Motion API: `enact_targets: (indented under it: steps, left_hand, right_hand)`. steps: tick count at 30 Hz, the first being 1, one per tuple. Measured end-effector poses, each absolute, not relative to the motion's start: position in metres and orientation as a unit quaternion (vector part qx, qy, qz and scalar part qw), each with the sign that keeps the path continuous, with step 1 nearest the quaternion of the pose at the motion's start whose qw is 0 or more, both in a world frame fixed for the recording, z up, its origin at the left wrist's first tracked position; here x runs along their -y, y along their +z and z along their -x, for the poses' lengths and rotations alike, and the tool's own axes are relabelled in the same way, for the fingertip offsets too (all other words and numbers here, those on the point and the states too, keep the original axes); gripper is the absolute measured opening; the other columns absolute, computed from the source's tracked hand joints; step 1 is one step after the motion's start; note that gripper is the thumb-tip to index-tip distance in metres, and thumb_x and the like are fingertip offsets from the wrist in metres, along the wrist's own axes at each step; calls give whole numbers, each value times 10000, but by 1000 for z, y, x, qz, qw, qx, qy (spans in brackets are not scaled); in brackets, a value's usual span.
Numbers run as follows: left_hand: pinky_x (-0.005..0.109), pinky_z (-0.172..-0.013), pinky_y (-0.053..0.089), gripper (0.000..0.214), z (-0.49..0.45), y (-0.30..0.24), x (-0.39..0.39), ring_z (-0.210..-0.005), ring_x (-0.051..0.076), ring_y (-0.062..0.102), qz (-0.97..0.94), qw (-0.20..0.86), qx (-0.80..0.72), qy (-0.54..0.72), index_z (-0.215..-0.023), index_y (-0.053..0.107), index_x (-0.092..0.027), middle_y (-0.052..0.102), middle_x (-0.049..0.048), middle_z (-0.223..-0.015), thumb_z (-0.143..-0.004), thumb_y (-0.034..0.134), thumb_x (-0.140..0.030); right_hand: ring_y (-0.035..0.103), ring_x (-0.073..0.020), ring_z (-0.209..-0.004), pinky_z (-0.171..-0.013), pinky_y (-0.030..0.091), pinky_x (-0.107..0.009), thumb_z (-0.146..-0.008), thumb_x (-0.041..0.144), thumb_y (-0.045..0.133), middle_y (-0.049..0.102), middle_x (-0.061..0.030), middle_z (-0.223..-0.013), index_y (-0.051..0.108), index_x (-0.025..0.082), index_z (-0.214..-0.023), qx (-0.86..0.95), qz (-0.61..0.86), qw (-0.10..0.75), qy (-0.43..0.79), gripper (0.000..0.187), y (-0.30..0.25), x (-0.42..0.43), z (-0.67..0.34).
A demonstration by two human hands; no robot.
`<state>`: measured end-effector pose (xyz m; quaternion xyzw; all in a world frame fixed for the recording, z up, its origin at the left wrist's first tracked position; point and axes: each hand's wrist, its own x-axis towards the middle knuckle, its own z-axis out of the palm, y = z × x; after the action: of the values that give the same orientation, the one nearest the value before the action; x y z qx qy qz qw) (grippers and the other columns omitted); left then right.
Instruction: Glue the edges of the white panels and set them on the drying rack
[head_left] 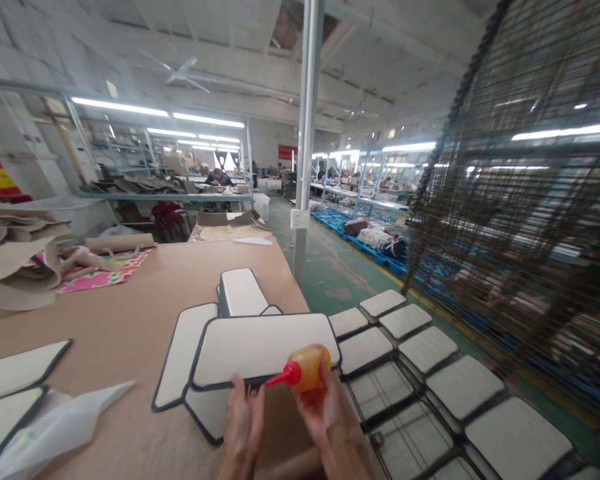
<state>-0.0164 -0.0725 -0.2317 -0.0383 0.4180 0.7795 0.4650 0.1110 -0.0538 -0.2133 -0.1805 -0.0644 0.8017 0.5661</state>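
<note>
In my right hand [320,407] is an amber squeeze bottle [307,367] with a red pointed nozzle, tipped to the left. The nozzle's tip is close to the front edge of a white rectangular panel [265,343] with dark edging. Whether it touches the edge cannot be made out. My left hand [245,413] pinches that same front edge, just left of the nozzle. Beneath this panel, more white dark-edged panels [185,353] lie overlapping on the brown table [140,347]. One more panel [243,293] rests on the pile behind.
On the right, a wire rack [380,393] carries several white panels in rows. An upright mesh rack [520,200] stands beyond it. A metal post [307,133] rises past the table's far corner. Beige offcuts [20,260] and white sheeting [65,427] lie left. A person [219,177] sits far back.
</note>
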Motion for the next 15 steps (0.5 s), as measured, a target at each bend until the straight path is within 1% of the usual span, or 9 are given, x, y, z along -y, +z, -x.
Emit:
enact_targets:
  steps: [2, 4, 6, 7, 9, 10, 11, 12, 15]
  left_hand:
    - [266, -889, 548, 310, 19, -240, 77, -966, 150, 684, 59, 480, -400, 779, -990, 650, -255, 718, 47, -878, -960, 362, -144]
    - [307, -879, 554, 246, 23, -249, 89, -954, 177, 691, 42, 535, -362, 762, -938, 670, -246, 719, 70, -921, -905, 467, -110]
    - [377, -858, 559, 206, 30, -257, 109, -955, 241, 697, -19, 621, -333, 709, -938, 698, -226, 712, 121, -1013, -795, 628, -95]
    - [405, -824, 565, 252, 35, -260, 120, -932, 277, 703, -59, 665, -332, 666, -944, 713, -211, 707, 153, -1033, -722, 707, -92]
    - [390, -702, 573, 317, 48, -258, 137, -797, 304, 720, -152, 708, -371, 582, -928, 744, -176, 718, 200, -951, -621, 811, -138]
    - [369, -653, 565, 315, 58, -253, 141, -734, 297, 717, -194, 704, -392, 559, -907, 756, -162, 723, 204, -870, -602, 835, -182]
    - [347, -640, 556, 311, 69, -244, 140, -716, 283, 712, -225, 678, -412, 565, -898, 762, -163, 726, 190, -826, -602, 841, -215]
    - [317, -645, 548, 303, 81, -232, 133, -728, 258, 709, -237, 630, -443, 592, -910, 761, -177, 731, 162, -824, -620, 832, -228]
    - [262, -753, 526, 417, 113, -188, 85, -840, 213, 695, -261, 462, -504, 681, -994, 723, -204, 734, 76, -856, -593, 834, -173]
  right_hand:
    - [708, -205, -809, -718, 580, -301, -651, 344, 831, 756, -76, -889, 717, 155, -906, 85, 189, 574, 792, 337, -217, 47, -104]
    - [708, -204, -785, -721, 584, -310, -648, 360, 830, 757, -69, -864, 716, 152, -888, 102, 197, 583, 782, 337, -225, 38, -99]
    - [710, -200, -774, -720, 588, -313, -632, 362, 840, 757, -70, -861, 713, 143, -866, 105, 205, 586, 777, 345, -233, 30, -98]
    - [712, -198, -780, -720, 590, -313, -628, 357, 843, 758, -70, -870, 711, 141, -863, 104, 208, 586, 776, 345, -237, 26, -98]
    - [715, -196, -791, -707, 597, -318, -626, 351, 846, 760, -59, -875, 708, 150, -858, 105, 215, 585, 775, 336, -240, 20, -99]
    - [718, -196, -794, -697, 600, -320, -622, 353, 848, 762, -51, -872, 708, 160, -857, 107, 219, 585, 774, 335, -240, 18, -99]
    - [721, -194, -794, -691, 603, -319, -615, 355, 853, 764, -42, -866, 709, 169, -856, 108, 222, 585, 773, 337, -239, 18, -99]
    - [723, -191, -786, -683, 604, -309, -601, 360, 861, 767, -37, -854, 711, 175, -851, 110, 226, 583, 772, 346, -237, 18, -99]
    - [727, -185, -774, -678, 597, -277, -579, 384, 870, 772, -47, -845, 713, 169, -873, 119, 236, 575, 774, 396, -229, 24, -97]
